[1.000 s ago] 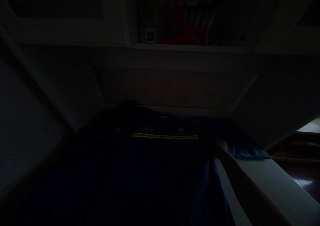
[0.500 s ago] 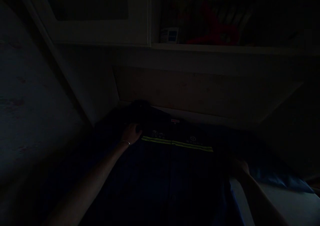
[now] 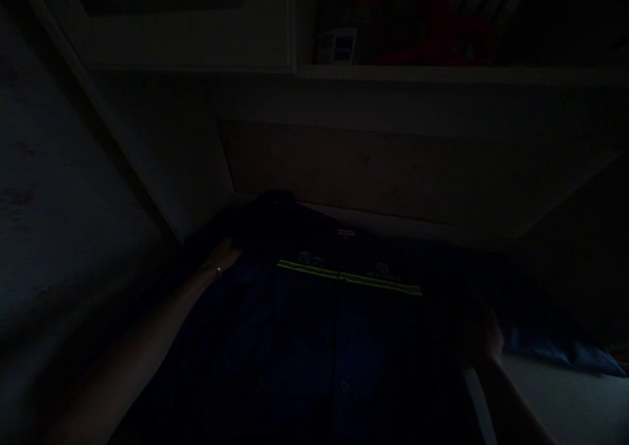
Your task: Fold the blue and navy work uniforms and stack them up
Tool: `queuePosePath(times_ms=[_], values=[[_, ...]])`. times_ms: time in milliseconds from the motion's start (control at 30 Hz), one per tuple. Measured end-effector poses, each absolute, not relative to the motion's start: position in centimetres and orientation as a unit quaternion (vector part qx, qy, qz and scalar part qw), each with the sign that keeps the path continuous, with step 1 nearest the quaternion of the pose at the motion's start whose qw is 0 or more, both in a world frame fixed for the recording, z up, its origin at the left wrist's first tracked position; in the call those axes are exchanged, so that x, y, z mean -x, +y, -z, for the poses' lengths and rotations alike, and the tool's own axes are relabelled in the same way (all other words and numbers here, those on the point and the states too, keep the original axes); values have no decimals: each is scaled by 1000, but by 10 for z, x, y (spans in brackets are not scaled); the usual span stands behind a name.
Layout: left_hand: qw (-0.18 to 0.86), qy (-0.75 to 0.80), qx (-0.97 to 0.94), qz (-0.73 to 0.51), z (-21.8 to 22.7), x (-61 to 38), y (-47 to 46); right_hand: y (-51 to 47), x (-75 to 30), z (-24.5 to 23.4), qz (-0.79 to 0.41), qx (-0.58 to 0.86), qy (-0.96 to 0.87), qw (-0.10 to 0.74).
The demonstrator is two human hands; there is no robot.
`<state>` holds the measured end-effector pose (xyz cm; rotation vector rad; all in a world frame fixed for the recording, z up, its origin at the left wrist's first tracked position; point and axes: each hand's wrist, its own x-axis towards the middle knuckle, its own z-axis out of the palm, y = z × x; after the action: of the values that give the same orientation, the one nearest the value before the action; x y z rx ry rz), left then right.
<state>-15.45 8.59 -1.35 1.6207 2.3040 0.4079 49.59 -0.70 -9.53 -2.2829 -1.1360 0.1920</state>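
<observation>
The scene is very dark. A dark blue shirt [image 3: 339, 340] with a yellow-green stripe across the chest lies spread flat in front of me. My left hand [image 3: 225, 255], with a thin bracelet at the wrist, rests on the shirt's left shoulder area. My right hand [image 3: 484, 340] lies on the shirt's right side near the sleeve. The fingers of both hands are lost in the darkness.
A pale surface edge [image 3: 555, 399] shows at the lower right, with blue cloth [image 3: 565, 353] on it. Behind the shirt stands a wooden back panel [image 3: 373, 170]. A shelf [image 3: 442, 75] above holds a small white and blue box [image 3: 337, 45] and something red [image 3: 442, 45].
My left arm came into view and then slid left from the shirt's collar area to its left shoulder. My right hand shifted slightly right and down. The view moved.
</observation>
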Motion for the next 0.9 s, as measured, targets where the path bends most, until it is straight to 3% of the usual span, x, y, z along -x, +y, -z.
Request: queuePosePath(times_ms=[233, 433, 500, 733, 800, 900], values=[[92, 819, -548, -144, 19, 167, 41, -1, -501, 91, -127, 877, -382, 260], [28, 708, -679, -194, -1, 105, 54, 17, -448, 56, 67, 833, -491, 245], [30, 675, -715, -182, 6, 84, 64, 29, -428, 47, 101, 778, -587, 201], [77, 683, -721, -83, 63, 85, 81, 44, -456, 78, -30, 758, -651, -30], [82, 696, -710, -74, 72, 92, 82, 43, -471, 89, -19, 776, -630, -32], [76, 711, -695, -78, 74, 100, 83, 44, -482, 93, -9, 798, -601, 49]])
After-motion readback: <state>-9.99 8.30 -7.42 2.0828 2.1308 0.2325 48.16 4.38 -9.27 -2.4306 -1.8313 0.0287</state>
